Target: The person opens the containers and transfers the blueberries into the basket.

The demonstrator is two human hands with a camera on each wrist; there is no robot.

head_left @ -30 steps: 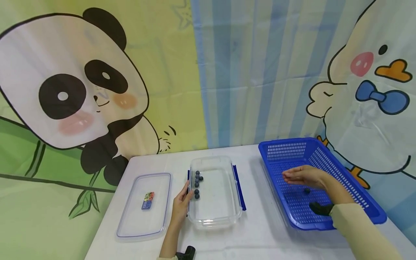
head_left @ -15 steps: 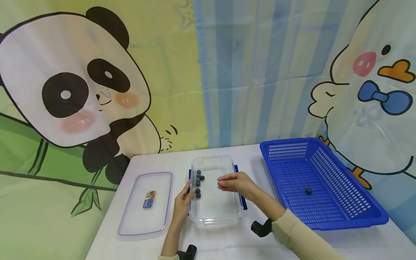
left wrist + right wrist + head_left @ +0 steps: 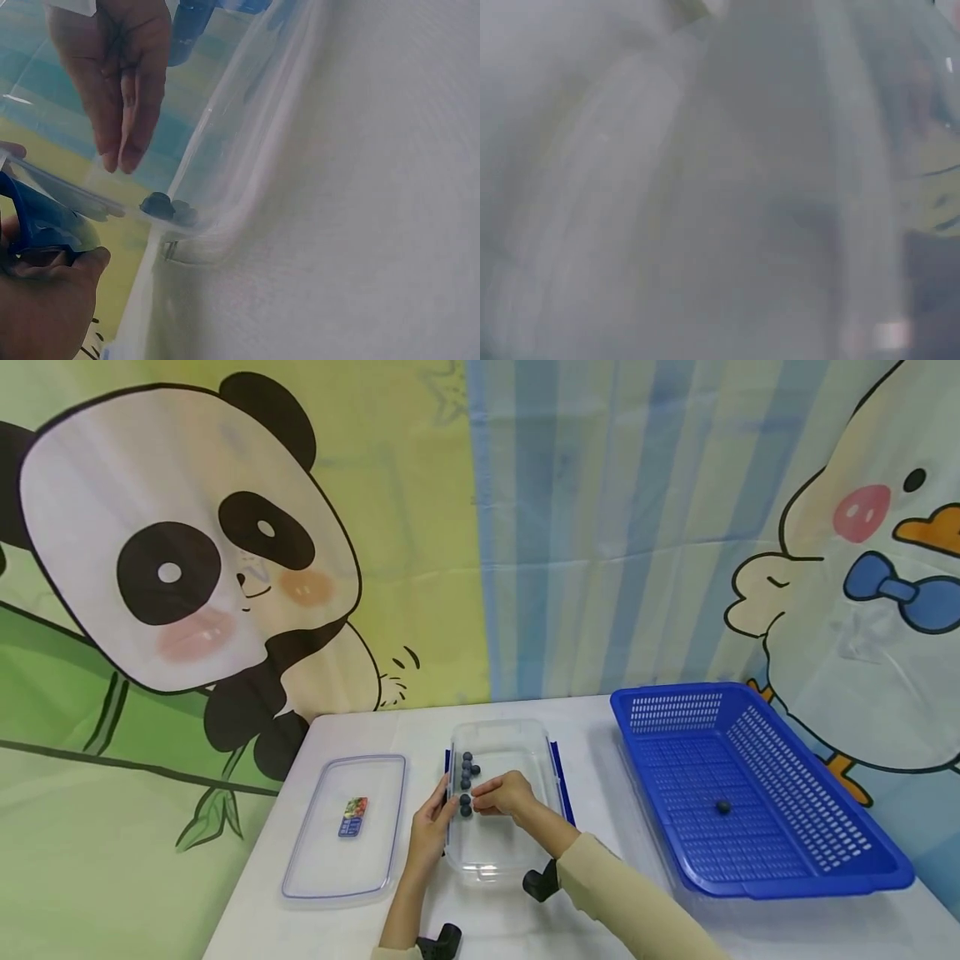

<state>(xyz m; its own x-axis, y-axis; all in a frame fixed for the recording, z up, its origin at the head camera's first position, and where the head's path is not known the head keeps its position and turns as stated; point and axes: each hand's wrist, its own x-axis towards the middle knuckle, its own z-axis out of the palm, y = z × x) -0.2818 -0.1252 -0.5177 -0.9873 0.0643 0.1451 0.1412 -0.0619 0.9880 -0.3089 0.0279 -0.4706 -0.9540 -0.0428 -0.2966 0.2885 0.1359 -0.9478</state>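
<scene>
My left hand (image 3: 432, 818) grips the left side of a clear plastic container (image 3: 517, 843) in the head view. Its fingers curl at a blue side flap (image 3: 45, 217) in the left wrist view. Several small dark blueberries (image 3: 466, 811) lie along the container's left wall. Inside the container, my right hand (image 3: 510, 795) points its fingers left, close beside the blueberries. Through the clear plastic in the left wrist view, the right fingertips (image 3: 129, 161) come close together above the blueberries; whether anything sits between them is hidden. The right wrist view is blurred.
A blue perforated basket (image 3: 757, 883) stands on the right with one blueberry (image 3: 723, 807) in it. To the left lies a flat clear lid (image 3: 322, 860) with a colourful label (image 3: 352, 817). A printed curtain (image 3: 555, 568) hangs behind the white table (image 3: 585, 727).
My right hand has moved left from over the blue basket into the clear container, down near the blueberries. The left hand keeps its grip on the container. The head view has shifted slightly.
</scene>
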